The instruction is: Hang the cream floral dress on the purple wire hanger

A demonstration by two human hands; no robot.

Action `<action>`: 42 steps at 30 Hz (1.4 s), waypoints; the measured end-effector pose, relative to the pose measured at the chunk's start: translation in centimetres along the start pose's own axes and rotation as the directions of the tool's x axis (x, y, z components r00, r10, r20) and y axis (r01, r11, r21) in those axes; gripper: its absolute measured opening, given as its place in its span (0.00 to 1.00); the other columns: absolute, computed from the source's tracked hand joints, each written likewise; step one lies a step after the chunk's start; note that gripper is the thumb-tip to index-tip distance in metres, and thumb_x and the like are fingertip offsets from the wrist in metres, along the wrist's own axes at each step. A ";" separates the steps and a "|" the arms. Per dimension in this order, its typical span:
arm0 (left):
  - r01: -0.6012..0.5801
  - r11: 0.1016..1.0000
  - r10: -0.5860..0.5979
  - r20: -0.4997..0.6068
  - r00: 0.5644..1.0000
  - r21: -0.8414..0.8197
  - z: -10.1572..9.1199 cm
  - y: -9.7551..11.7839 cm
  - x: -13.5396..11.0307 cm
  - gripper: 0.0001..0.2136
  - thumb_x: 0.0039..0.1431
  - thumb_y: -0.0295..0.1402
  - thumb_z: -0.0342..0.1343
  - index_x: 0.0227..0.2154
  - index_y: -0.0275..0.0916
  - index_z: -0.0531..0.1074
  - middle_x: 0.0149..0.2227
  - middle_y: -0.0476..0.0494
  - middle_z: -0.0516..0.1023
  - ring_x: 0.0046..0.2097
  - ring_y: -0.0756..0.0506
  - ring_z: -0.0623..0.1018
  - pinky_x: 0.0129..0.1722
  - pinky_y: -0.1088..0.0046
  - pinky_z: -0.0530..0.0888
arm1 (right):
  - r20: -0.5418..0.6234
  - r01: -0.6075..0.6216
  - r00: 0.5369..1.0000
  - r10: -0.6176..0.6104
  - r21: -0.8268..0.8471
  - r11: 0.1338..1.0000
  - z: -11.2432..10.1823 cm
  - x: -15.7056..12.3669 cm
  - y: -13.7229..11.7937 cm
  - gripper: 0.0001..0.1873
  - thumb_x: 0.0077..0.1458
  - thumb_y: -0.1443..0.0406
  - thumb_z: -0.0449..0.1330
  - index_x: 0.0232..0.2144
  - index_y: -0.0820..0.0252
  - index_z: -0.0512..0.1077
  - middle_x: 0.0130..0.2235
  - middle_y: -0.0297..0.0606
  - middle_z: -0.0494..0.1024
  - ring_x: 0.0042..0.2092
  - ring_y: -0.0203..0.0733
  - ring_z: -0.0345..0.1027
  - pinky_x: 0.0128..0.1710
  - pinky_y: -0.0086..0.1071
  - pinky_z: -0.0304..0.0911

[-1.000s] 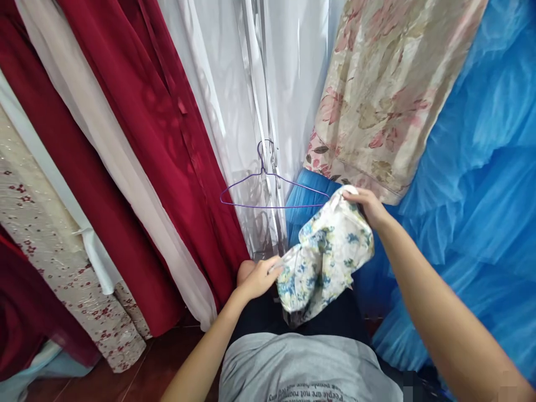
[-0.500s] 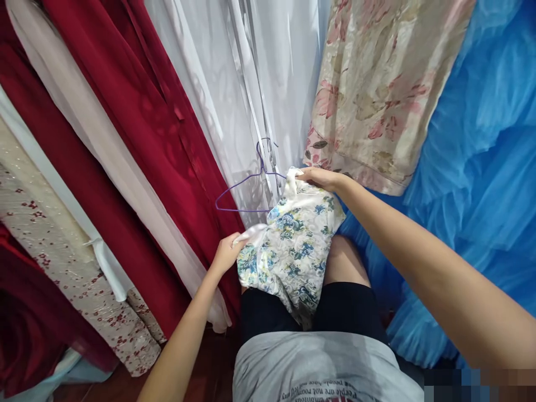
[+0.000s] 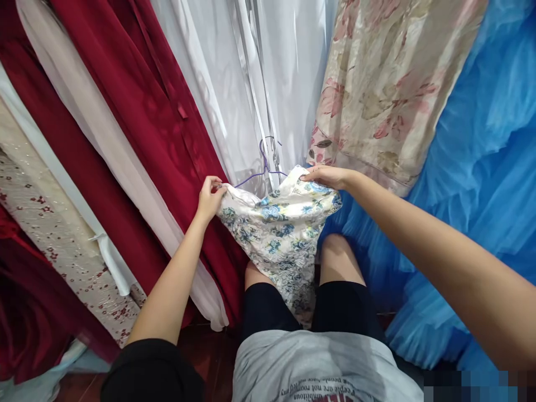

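Note:
A white garment with blue flowers (image 3: pixel 280 231) hangs spread between both my hands in front of my knees. My left hand (image 3: pixel 209 195) pinches its left top corner, fingers closed on the cloth. My right hand (image 3: pixel 324 176) grips the right top edge. A thin purple wire hanger (image 3: pixel 264 164) hangs just behind the garment's top edge, its lower part hidden by the cloth. I cannot tell whether the garment touches the hanger.
Hanging clothes crowd the view: dark red dresses (image 3: pixel 138 111) and a pale pink one at left, white sheer fabric (image 3: pixel 255 78) in the middle, a beige floral dress (image 3: pixel 385 84) and blue tulle (image 3: pixel 481 167) at right. A reddish wooden floor (image 3: pixel 201 352) lies below.
Both hands have lifted the floral garment and spread it wide. My left hand rose up and left to the hanger's height; the cloth now covers most of the hanger.

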State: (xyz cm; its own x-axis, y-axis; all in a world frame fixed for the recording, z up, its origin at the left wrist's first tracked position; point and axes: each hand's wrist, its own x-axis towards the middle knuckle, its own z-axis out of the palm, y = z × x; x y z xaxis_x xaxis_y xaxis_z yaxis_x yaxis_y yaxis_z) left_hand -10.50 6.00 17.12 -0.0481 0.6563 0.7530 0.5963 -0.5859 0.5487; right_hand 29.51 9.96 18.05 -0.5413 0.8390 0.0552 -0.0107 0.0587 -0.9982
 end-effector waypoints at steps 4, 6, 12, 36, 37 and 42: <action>-0.069 0.997 0.071 -0.107 0.992 0.017 1.8 2.6 -0.3 0.17 0.52 0.41 0.65 0.39 0.40 0.68 0.37 0.47 0.73 0.37 0.48 0.74 0.32 0.77 0.68 | -0.177 0.020 0.984 -0.026 -0.037 0.999 -1.4 -1.7 2.4 0.09 0.51 0.63 0.71 0.32 0.62 0.78 0.30 0.41 0.82 0.28 0.39 0.74 0.26 0.27 0.70; -0.066 0.994 0.069 -0.030 0.997 0.090 2.0 3.3 -1.0 0.14 0.57 0.44 0.61 0.32 0.38 0.70 0.31 0.48 0.73 0.33 0.49 0.72 0.32 0.76 0.66 | -0.243 -0.004 0.970 -0.005 -0.036 0.999 -2.2 -2.9 3.8 0.13 0.52 0.58 0.71 0.30 0.63 0.78 0.29 0.43 0.82 0.27 0.41 0.74 0.25 0.29 0.70; -0.099 0.963 0.069 0.126 0.990 0.250 2.6 4.1 -2.2 0.15 0.59 0.45 0.59 0.27 0.38 0.72 0.25 0.51 0.71 0.29 0.49 0.68 0.30 0.74 0.60 | -0.443 0.192 0.893 -0.076 0.222 0.956 -1.8 -4.4 3.3 0.15 0.54 0.56 0.70 0.29 0.62 0.76 0.28 0.41 0.82 0.28 0.42 0.75 0.31 0.33 0.73; 0.284 0.671 -0.101 0.296 0.950 -0.685 8.6 16.0 -6.0 0.30 0.66 0.61 0.42 0.20 0.40 0.63 0.22 0.46 0.68 0.26 0.49 0.72 0.28 0.71 0.72 | 0.402 0.601 0.612 -0.681 -0.796 0.070 11.0 -4.5 6.0 0.57 0.46 0.50 0.71 0.67 0.68 0.49 0.57 0.60 0.68 0.56 0.64 0.65 0.56 0.53 0.64; 0.296 0.696 -0.103 0.318 0.943 -0.654 8.6 16.4 -6.3 0.29 0.66 0.60 0.44 0.23 0.39 0.66 0.25 0.45 0.71 0.29 0.48 0.75 0.31 0.70 0.74 | 0.375 0.577 0.615 -0.694 -0.813 0.071 10.8 -5.0 6.6 0.54 0.47 0.48 0.69 0.67 0.67 0.51 0.54 0.58 0.71 0.53 0.63 0.68 0.53 0.51 0.66; 0.391 0.829 -0.212 0.423 0.881 -0.398 8.3 13.4 -7.8 0.17 0.57 0.50 0.64 0.37 0.40 0.75 0.37 0.39 0.80 0.44 0.39 0.81 0.45 0.60 0.77 | 0.086 0.313 0.712 -0.697 -0.928 0.204 6.8 -8.3 8.9 0.44 0.46 0.45 0.67 0.60 0.58 0.62 0.52 0.51 0.76 0.49 0.61 0.73 0.43 0.41 0.67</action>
State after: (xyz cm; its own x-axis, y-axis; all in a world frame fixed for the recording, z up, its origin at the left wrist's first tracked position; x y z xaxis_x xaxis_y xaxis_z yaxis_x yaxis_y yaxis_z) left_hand 4.54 -2.99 15.61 0.1704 0.9036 0.3930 0.1565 -0.4186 0.8946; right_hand 28.22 -0.15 8.59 -0.4504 0.5094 0.7332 0.6086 0.7761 -0.1653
